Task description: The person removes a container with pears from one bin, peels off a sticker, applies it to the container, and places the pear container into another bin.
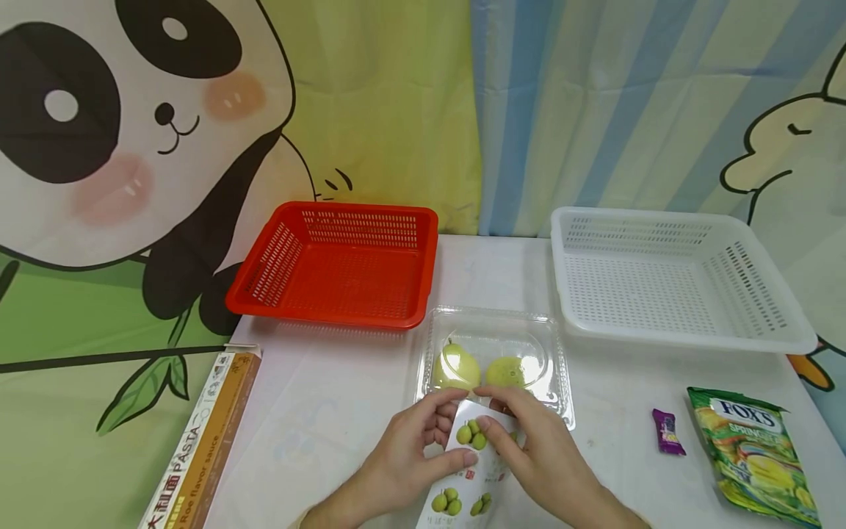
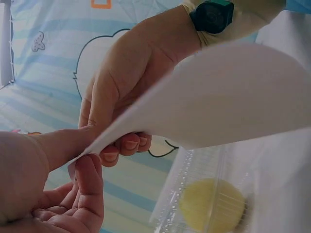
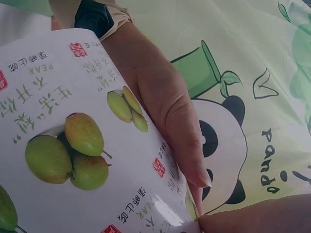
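A white sheet printed with green pears is held between both hands, in front of a clear plastic clamshell box. Inside the box sit two yellow-green pears. My left hand grips the sheet's left side, thumb on the printed face. At its upper right edge my right hand pinches the paper with its thumb on top. The left wrist view shows the sheet's blank back curving up, with thumb and fingers pinching its edge. Printed pears fill much of the right wrist view.
Behind the box stand a red basket at left and a white basket at right. A pasta box lies along the left edge. To the right are a small purple packet and a green Fox's bag.
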Available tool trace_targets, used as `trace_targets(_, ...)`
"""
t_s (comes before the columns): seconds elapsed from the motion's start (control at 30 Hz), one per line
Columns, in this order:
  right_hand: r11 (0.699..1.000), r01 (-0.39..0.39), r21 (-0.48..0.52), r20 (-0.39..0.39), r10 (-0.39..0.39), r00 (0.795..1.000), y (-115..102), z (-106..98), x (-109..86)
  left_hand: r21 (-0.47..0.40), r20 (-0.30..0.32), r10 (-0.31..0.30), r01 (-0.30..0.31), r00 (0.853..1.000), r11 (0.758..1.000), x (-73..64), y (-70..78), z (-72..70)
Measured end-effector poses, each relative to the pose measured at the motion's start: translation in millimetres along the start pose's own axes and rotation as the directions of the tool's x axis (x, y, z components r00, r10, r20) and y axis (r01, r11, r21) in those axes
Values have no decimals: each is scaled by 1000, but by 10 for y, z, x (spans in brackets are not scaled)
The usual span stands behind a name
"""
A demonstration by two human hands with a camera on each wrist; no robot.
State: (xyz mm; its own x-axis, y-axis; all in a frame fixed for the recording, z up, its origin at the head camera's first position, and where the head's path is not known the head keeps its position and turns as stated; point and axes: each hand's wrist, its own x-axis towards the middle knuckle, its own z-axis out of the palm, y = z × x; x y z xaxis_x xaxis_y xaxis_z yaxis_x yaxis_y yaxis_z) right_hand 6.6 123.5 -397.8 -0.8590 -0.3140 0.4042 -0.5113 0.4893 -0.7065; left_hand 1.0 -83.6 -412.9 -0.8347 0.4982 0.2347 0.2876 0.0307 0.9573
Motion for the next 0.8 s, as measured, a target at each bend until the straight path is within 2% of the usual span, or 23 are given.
trace_targets(0.13,1000,16,10,-15,-16,1000,-6,-41,50,-49,-12,31,-31,999,998,45,38,-13)
trace_targets(0.3,1000,13,8,-27,-13,1000,-1,-64,86,-114,-31,38,-42,999,993,71,36,-32)
trace_targets(0.53,999,-20,39,-23,21,1000,17,-52,105,-174,-41,-36,28,999,984,84,32,-56)
trace_targets(0.8,996,88,2,-50,-88,995,88,-8,124,-225,-60,-98,83,993,971,88,-21,-63)
